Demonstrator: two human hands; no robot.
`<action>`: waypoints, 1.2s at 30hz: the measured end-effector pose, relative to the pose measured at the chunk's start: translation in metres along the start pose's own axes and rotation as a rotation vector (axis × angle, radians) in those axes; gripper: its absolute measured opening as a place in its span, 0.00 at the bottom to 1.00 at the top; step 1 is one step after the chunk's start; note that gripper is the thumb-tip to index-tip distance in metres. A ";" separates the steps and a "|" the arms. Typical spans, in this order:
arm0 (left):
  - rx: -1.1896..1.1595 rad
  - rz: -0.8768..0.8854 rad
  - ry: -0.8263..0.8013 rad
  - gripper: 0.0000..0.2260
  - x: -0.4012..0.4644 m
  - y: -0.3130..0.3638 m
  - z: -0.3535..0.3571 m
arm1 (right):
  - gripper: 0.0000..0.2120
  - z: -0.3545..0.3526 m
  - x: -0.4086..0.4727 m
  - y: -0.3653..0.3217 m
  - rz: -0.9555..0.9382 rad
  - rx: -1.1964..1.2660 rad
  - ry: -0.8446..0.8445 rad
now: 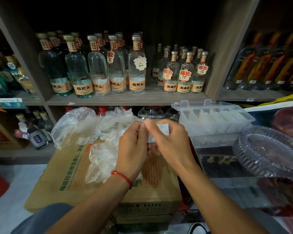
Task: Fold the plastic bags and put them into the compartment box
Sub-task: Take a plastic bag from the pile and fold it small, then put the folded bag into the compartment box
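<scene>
Several crumpled clear plastic bags (85,127) lie on a brown cardboard carton (61,174), left hand (133,146) and right hand (167,141) pinch a small folded clear bag (159,132) between them, left of the translucent compartment box (215,120).

Clear plastic bags (78,125), brown cardboard box (61,179), red wrist string (123,177)

I read 粮把头 on the orange labels of the tall clear bottles (136,71) at upper centre. To their right, shorter bottles (184,73) carried 高粱白, with red tags (185,74) marked 爆款 15. At far left a shelf tag (8,103) showed 18. The cardboard box (61,179) at lower left bore 每瓶所含维生素C.
</scene>
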State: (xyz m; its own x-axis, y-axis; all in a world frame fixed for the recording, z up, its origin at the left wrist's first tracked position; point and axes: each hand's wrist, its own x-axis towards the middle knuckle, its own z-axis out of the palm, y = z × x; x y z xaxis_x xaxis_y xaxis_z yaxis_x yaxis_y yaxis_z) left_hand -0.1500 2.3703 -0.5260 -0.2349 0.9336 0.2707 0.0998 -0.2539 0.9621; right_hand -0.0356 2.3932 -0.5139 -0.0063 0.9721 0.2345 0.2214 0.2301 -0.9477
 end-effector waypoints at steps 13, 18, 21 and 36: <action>0.011 0.022 0.042 0.11 0.011 -0.003 0.010 | 0.11 -0.003 -0.006 0.006 -0.005 0.226 0.065; 0.028 0.068 0.017 0.11 0.011 -0.002 0.023 | 0.15 -0.022 -0.010 0.007 -0.033 0.207 0.042; 0.070 0.099 0.011 0.10 0.009 0.000 0.034 | 0.15 -0.038 -0.010 0.008 -0.052 0.149 0.062; 0.324 0.288 -0.336 0.13 0.052 0.015 0.089 | 0.11 -0.117 0.005 0.027 0.123 0.296 0.036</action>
State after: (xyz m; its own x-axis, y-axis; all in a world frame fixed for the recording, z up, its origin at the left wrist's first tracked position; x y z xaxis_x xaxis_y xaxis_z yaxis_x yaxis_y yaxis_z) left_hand -0.0744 2.4376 -0.5000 0.1624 0.8806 0.4451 0.4193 -0.4699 0.7768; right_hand 0.0840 2.3991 -0.5127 0.0390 0.9924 0.1166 -0.0755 0.1193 -0.9900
